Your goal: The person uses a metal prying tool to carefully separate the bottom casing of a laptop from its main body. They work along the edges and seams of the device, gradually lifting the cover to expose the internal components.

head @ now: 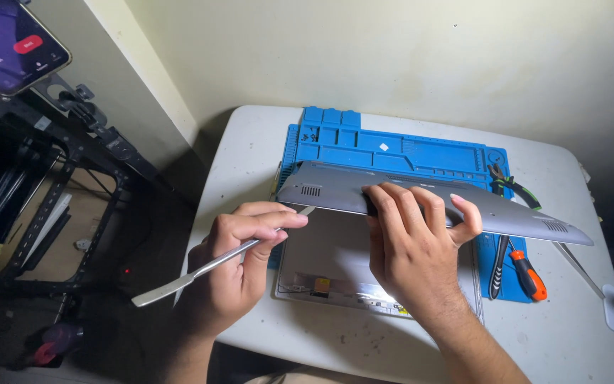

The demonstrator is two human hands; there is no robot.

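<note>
At frame centre, the right hand (413,238) is gripping a lifted grey laptop cover (435,203); the left hand (239,259) is pinching a metal pry tool (211,267) under its edge. Forcing could snap clips.

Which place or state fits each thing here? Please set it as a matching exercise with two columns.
Things:
1. grey laptop bottom cover
2. flat metal pry tool
3. orange-handled screwdriver
4. blue silicone work mat

Places or states:
A. lying at the mat's right edge
B. lifted and tilted, gripped by the right hand
C. spread flat on the white table
D. held in the left hand, tip at the cover's edge

Pairs: 1-B, 2-D, 3-A, 4-C
</note>
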